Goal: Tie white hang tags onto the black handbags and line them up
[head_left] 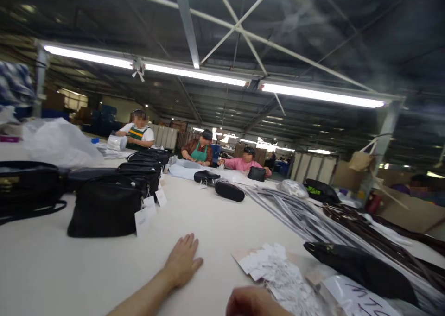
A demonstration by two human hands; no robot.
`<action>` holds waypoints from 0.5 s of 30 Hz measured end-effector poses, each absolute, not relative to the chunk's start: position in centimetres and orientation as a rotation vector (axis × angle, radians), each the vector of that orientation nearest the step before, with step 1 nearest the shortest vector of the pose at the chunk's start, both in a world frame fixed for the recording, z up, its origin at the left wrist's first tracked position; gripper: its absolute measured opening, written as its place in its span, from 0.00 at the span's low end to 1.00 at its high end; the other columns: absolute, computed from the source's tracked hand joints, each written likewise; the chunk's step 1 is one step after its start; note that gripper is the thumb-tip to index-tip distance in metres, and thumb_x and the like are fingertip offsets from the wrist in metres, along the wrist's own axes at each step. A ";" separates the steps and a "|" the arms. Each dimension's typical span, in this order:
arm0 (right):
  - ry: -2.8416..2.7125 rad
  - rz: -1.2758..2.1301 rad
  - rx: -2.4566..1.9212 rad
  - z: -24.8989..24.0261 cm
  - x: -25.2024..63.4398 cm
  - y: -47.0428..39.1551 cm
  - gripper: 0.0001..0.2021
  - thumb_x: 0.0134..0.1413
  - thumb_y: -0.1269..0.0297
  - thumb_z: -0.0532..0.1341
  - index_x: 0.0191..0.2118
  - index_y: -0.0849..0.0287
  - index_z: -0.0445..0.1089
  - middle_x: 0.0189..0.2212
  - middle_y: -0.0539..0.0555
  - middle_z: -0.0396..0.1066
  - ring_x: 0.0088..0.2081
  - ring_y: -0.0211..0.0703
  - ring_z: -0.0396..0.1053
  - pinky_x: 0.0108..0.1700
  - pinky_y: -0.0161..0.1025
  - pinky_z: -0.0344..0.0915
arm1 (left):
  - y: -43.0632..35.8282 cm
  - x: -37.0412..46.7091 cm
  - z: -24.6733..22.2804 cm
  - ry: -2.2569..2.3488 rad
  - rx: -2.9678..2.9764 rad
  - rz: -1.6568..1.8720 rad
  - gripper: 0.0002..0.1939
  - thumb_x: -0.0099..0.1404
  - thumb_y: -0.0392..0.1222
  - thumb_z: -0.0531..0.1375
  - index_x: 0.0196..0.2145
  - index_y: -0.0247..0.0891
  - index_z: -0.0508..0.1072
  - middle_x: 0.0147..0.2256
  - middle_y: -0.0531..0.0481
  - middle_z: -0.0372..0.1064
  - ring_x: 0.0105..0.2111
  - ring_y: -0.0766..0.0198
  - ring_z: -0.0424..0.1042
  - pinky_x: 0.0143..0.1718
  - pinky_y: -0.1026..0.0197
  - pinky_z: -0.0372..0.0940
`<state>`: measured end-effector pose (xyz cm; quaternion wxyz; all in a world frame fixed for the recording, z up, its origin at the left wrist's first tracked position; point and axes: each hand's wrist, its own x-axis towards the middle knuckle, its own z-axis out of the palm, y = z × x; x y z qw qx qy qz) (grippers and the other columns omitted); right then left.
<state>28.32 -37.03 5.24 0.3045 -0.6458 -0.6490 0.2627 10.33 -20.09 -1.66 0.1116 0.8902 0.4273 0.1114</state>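
Note:
My left hand lies flat on the white table, fingers stretched out, holding nothing. At the bottom edge, my right hand is partly cut off and blurred, beside a pile of white tags; its fingers are curled and whether it holds anything is hidden. Left of centre stands a black bag with a white tag at its side, in front of more black bags. On the right, a long black bag lies by a clear plastic bag with writing.
Grey straps and brown straps run along the right side. Two small black bags, one a rounded case, lie mid-table. White plastic is heaped at left. Several people work across the table, one in pink.

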 end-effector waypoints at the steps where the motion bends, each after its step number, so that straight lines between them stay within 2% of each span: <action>1: -1.746 0.689 -1.764 5.7 29.5 -34.6 0.10 0.63 0.60 0.62 0.42 0.62 0.71 0.36 0.51 0.74 0.32 0.38 0.73 0.34 0.40 0.73 | -19.4 11.5 -2.3 1.217 2.607 0.366 0.33 0.67 0.48 0.51 0.65 0.24 0.59 0.67 0.30 0.48 0.68 0.45 0.48 0.68 0.44 0.45; 2: -1.771 0.673 -1.820 6.1 30.7 -31.9 0.08 0.62 0.61 0.62 0.37 0.62 0.72 0.30 0.48 0.73 0.28 0.37 0.71 0.31 0.38 0.72 | -18.9 12.3 -3.0 1.185 2.598 0.412 0.32 0.68 0.47 0.50 0.64 0.23 0.59 0.67 0.29 0.48 0.68 0.44 0.47 0.68 0.42 0.44; 3: -1.793 0.625 -1.863 6.6 32.0 -29.2 0.07 0.62 0.64 0.62 0.36 0.62 0.72 0.28 0.48 0.72 0.28 0.37 0.71 0.32 0.38 0.71 | -18.7 12.8 -3.7 1.150 2.590 0.460 0.31 0.69 0.46 0.50 0.64 0.23 0.60 0.67 0.29 0.48 0.68 0.44 0.48 0.68 0.42 0.44; 5: -1.809 0.432 -1.935 7.4 34.3 -23.6 0.04 0.60 0.71 0.60 0.36 0.60 0.72 0.34 0.51 0.74 0.38 0.42 0.72 0.44 0.43 0.69 | -18.6 13.0 -5.0 1.062 2.587 0.554 0.27 0.68 0.45 0.53 0.62 0.31 0.65 0.66 0.35 0.53 0.67 0.47 0.51 0.68 0.44 0.46; 7: -1.817 0.276 -2.014 7.8 36.0 -18.8 0.07 0.60 0.75 0.58 0.38 0.59 0.73 0.37 0.54 0.75 0.41 0.45 0.72 0.51 0.47 0.66 | -18.9 12.3 -5.8 1.005 2.591 0.652 0.22 0.65 0.41 0.58 0.56 0.41 0.71 0.64 0.43 0.62 0.64 0.53 0.59 0.67 0.48 0.52; 8: -1.821 0.214 -2.051 7.9 36.6 -16.8 0.06 0.60 0.74 0.58 0.40 0.60 0.73 0.39 0.54 0.75 0.42 0.46 0.73 0.52 0.49 0.66 | -18.9 11.7 -6.0 1.013 2.588 0.707 0.20 0.63 0.38 0.58 0.54 0.42 0.72 0.61 0.45 0.65 0.62 0.54 0.63 0.66 0.49 0.56; 11: -1.854 0.052 -2.127 7.9 38.1 -12.6 0.08 0.61 0.70 0.61 0.46 0.61 0.71 0.49 0.56 0.73 0.50 0.48 0.71 0.55 0.53 0.66 | -18.3 9.7 -6.8 1.136 2.560 0.869 0.21 0.62 0.32 0.56 0.54 0.39 0.72 0.57 0.39 0.70 0.58 0.51 0.69 0.59 0.46 0.67; 13: -1.881 -0.040 -2.174 8.0 39.5 -10.7 0.12 0.62 0.68 0.62 0.50 0.59 0.70 0.56 0.57 0.69 0.55 0.51 0.68 0.57 0.55 0.65 | -17.6 8.7 -7.8 1.208 2.530 0.965 0.19 0.65 0.34 0.55 0.53 0.36 0.72 0.54 0.35 0.72 0.55 0.48 0.72 0.54 0.44 0.71; 15: -1.886 -0.120 -2.244 8.3 41.3 -9.0 0.15 0.62 0.67 0.61 0.54 0.58 0.68 0.59 0.58 0.66 0.58 0.53 0.66 0.58 0.56 0.65 | -17.0 8.3 -9.2 1.131 2.562 1.192 0.15 0.66 0.38 0.56 0.49 0.41 0.74 0.50 0.41 0.76 0.51 0.51 0.76 0.52 0.48 0.73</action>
